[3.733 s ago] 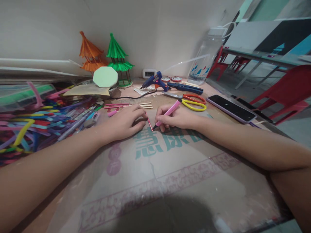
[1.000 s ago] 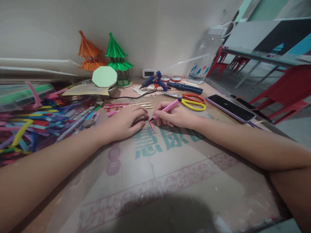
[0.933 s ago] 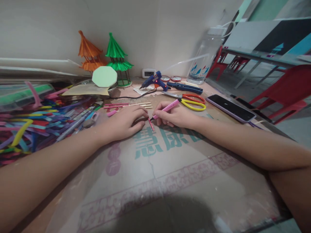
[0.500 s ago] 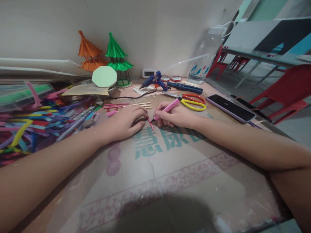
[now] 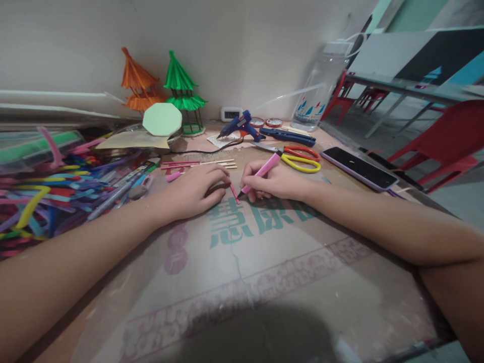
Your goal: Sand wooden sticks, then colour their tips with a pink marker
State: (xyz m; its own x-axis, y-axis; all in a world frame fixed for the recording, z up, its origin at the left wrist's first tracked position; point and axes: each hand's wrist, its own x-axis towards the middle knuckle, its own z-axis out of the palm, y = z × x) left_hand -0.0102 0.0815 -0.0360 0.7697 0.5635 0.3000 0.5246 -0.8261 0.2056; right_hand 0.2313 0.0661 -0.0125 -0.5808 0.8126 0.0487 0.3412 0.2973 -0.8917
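Between the fingers of my right hand [image 5: 270, 180] is a pink marker [image 5: 261, 174], tilted down, its dark tip touching or nearly touching the lower end of a small pink stick [image 5: 235, 193]. My left hand [image 5: 202, 189] rests on the cardboard [image 5: 242, 297] with its fingertips at the stick's upper end, closed round it. Behind my left hand lie several thin sticks [image 5: 215, 164], some pink and some plain, beside a pink marker cap [image 5: 173, 176].
Scissors [image 5: 301, 160], a phone [image 5: 359, 167], a blue glue gun [image 5: 240, 126] and a water bottle [image 5: 316, 91] stand or lie beyond my right hand. Colourful pipe cleaners [image 5: 34, 201] crowd the left. Orange [image 5: 139, 80] and green [image 5: 185, 93] towers stand by the wall.
My right hand has shifted slightly, and the marker tip has moved down along the pink stick to its lower end. My left hand stays in place.
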